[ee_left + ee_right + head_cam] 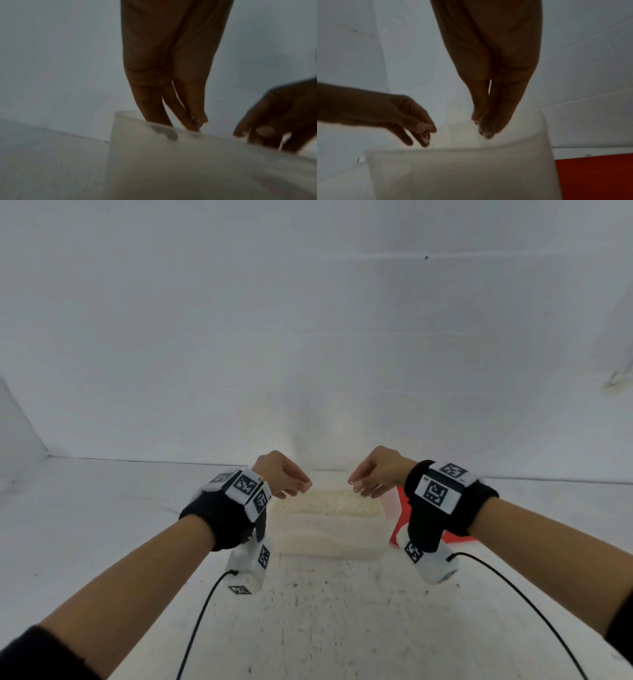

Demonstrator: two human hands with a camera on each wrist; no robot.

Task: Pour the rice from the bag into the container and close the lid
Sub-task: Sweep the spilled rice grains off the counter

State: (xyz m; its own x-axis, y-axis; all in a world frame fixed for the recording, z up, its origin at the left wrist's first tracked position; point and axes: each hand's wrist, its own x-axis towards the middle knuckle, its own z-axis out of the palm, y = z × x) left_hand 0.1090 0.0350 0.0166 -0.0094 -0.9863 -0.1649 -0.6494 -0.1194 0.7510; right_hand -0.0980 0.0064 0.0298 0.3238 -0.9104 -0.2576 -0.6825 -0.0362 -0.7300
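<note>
Both hands are raised over a translucent white container (pixel 329 529) on a white table (pixel 342 628), wrists bent, fingers pointing down.

Left hand (pixel 282 474): above the container's left end. In the left wrist view its fingers (pixel 154 105) hang nearly straight and close together, tips at or just behind the container's rim (pixel 171 129); whether they touch the rim cannot be told, the picture is blurred. Nothing is clasped in it; it reads as released.

Right hand (pixel 375 472): above the container's right end, mirroring the left hand. In the right wrist view its fingers (pixel 489 108) are bunched, tips together over the container's open top (pixel 462 129). No object is seen between the tips; whether they pinch something thin cannot be told.

The two hands are near each other, fingertips apart, with a gap between them over the container's middle.

Rice (pixel 330 501): a pale grainy mass shows inside the container, directly below the gap between the hands.

Red flat object (pixel 400 515): on the table under the right wrist, just beside the container's right wall; also at lower right in the right wrist view. What it is cannot be told.

Black cables (pixel 195 631) run from both wrist units toward the person.
</note>
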